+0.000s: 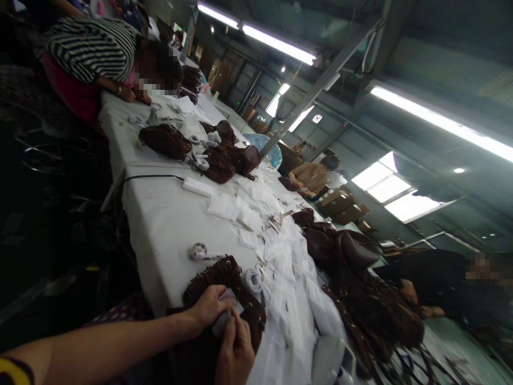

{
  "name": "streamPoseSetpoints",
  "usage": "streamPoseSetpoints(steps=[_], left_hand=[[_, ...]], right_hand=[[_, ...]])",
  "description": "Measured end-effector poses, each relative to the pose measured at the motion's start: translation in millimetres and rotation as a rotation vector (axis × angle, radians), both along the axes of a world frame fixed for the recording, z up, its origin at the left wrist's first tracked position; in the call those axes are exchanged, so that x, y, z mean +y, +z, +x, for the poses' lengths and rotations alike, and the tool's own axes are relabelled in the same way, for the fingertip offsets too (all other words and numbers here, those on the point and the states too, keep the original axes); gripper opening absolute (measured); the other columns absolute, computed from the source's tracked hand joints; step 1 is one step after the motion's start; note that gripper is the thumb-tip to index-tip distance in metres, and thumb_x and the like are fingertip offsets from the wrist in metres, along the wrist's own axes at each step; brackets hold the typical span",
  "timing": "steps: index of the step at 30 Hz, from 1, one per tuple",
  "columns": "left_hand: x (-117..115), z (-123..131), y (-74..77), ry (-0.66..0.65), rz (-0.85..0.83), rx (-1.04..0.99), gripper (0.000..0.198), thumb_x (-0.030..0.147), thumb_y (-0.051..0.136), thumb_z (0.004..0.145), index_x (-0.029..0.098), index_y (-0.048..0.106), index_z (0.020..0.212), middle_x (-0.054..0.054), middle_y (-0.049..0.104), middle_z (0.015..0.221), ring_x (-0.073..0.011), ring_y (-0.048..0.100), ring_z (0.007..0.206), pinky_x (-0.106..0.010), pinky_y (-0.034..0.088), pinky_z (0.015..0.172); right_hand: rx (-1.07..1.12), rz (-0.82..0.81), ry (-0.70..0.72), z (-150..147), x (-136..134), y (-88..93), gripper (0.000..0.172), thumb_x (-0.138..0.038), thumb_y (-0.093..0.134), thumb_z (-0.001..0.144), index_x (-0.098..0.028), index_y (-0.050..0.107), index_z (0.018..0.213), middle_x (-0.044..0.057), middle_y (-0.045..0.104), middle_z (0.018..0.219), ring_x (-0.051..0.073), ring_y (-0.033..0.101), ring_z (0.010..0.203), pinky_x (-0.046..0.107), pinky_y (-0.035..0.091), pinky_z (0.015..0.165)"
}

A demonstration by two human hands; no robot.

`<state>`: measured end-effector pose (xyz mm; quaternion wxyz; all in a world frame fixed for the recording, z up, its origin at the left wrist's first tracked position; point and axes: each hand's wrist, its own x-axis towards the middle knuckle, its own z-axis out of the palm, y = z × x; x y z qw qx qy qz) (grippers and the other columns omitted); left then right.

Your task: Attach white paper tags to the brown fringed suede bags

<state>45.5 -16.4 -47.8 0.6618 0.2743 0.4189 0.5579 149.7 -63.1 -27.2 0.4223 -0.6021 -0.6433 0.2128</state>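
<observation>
A dark brown fringed bag (224,280) lies at the near edge of a long white-covered table (168,219). My left hand (210,310) rests on the bag with its fingers closed on a small white paper piece (229,313). My right hand (234,353) comes up from below and pinches the same white piece from the near side. A small roll of tape (199,251) lies on the cloth just beyond the bag.
White tissue sheets (288,278) and tags cover the table's middle. More brown bags (344,256) pile at the right, others (208,152) farther up. A person in a striped top (92,51) leans over the far end. Two people work across the table at the right.
</observation>
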Motion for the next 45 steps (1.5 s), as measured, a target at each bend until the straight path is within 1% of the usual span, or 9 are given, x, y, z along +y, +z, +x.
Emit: streamPoseSetpoints(steps=[4, 7, 10, 15, 20, 24, 30, 36, 45], left_hand=[[-3, -3, 2.1, -0.021, 0.028, -0.014, 0.032, 0.043, 0.069, 0.068, 0.016, 0.052, 0.068, 0.005, 0.050, 0.058, -0.0091, 0.041, 0.051, -0.022, 0.030, 0.048], [-5, -6, 1.2, -0.037, 0.091, -0.011, 0.033, 0.045, 0.069, 0.070, 0.016, 0.053, 0.068, 0.005, 0.049, 0.060, -0.0088, 0.041, 0.054, -0.021, 0.031, 0.050], [-4, -10, 1.2, -0.043, 0.138, 0.014, 0.034, 0.046, 0.068, 0.072, 0.016, 0.054, 0.069, 0.005, 0.048, 0.061, -0.0087, 0.040, 0.056, -0.020, 0.033, 0.053], [-7, -19, 10.2, -0.095, 0.188, 0.110, 0.036, 0.049, 0.063, 0.076, 0.014, 0.059, 0.077, 0.003, 0.053, 0.066, -0.0103, 0.045, 0.060, -0.021, 0.036, 0.056], [-18, -23, 13.1, -0.157, 0.187, 0.210, 0.044, 0.038, 0.076, 0.064, 0.013, 0.061, 0.097, 0.000, 0.063, 0.083, -0.0153, 0.054, 0.074, -0.022, 0.042, 0.065], [-21, -20, 7.8, -0.122, 0.179, 0.309, 0.035, 0.043, 0.063, 0.077, 0.009, 0.068, 0.085, -0.001, 0.061, 0.069, -0.0130, 0.048, 0.062, -0.023, 0.038, 0.056], [-26, -15, 14.0, -0.048, 0.298, 0.328, 0.038, 0.043, 0.054, 0.085, 0.011, 0.073, 0.088, -0.005, 0.069, 0.079, -0.0181, 0.057, 0.073, -0.025, 0.045, 0.066], [-37, -15, 11.9, 0.042, 0.377, 0.562, 0.033, 0.042, 0.050, 0.089, 0.020, 0.073, 0.099, -0.003, 0.068, 0.078, -0.0179, 0.060, 0.076, -0.024, 0.047, 0.072], [-44, -24, 6.8, -0.125, 0.625, 0.767, 0.033, 0.033, 0.038, 0.096, 0.023, 0.068, 0.107, -0.004, 0.063, 0.086, -0.0139, 0.060, 0.078, -0.021, 0.048, 0.073]], right_hand=[[0.211, -0.197, -0.179, 12, 7, 7.7, 0.044, -0.053, 0.056, 0.081, -0.013, 0.071, 0.092, 0.006, 0.070, 0.068, 0.017, 0.062, 0.057, 0.023, 0.046, 0.049], [0.220, -0.298, -0.037, 8, 12, 14.4, 0.047, -0.058, 0.058, 0.077, -0.013, 0.073, 0.077, 0.002, 0.063, 0.051, 0.015, 0.057, 0.049, 0.022, 0.042, 0.045], [0.325, -0.397, 0.096, -1, 18, 17.5, 0.052, -0.061, 0.060, 0.073, -0.012, 0.074, 0.084, 0.005, 0.069, 0.065, 0.018, 0.063, 0.062, 0.023, 0.047, 0.052], [0.610, -0.501, 0.100, -4, 28, 6.3, 0.055, -0.058, 0.065, 0.071, -0.009, 0.072, 0.093, 0.010, 0.073, 0.084, 0.023, 0.067, 0.078, 0.028, 0.053, 0.066], [0.750, -0.480, 0.060, 0, 30, -11.7, 0.049, -0.052, 0.071, 0.068, -0.008, 0.071, 0.090, 0.011, 0.074, 0.085, 0.027, 0.068, 0.081, 0.035, 0.054, 0.074], [0.758, -0.455, 0.013, 0, 31, -16.6, 0.044, -0.051, 0.070, 0.070, -0.010, 0.071, 0.086, 0.008, 0.073, 0.079, 0.024, 0.067, 0.077, 0.031, 0.053, 0.067], [0.691, -0.504, -0.017, -1, 36, -10.0, 0.038, -0.049, 0.072, 0.069, -0.015, 0.060, 0.059, -0.005, 0.049, 0.044, 0.009, 0.044, 0.043, 0.022, 0.035, 0.042], [0.693, -0.503, -0.127, -6, 33, -11.7, 0.042, -0.048, 0.072, 0.066, -0.019, 0.046, 0.053, -0.009, 0.034, 0.041, 0.005, 0.028, 0.039, 0.021, 0.023, 0.036], [0.786, -0.607, -0.036, 8, 27, -17.7, 0.052, -0.060, 0.071, 0.062, -0.021, 0.038, 0.053, -0.011, 0.031, 0.041, 0.003, 0.022, 0.036, 0.018, 0.015, 0.034]])
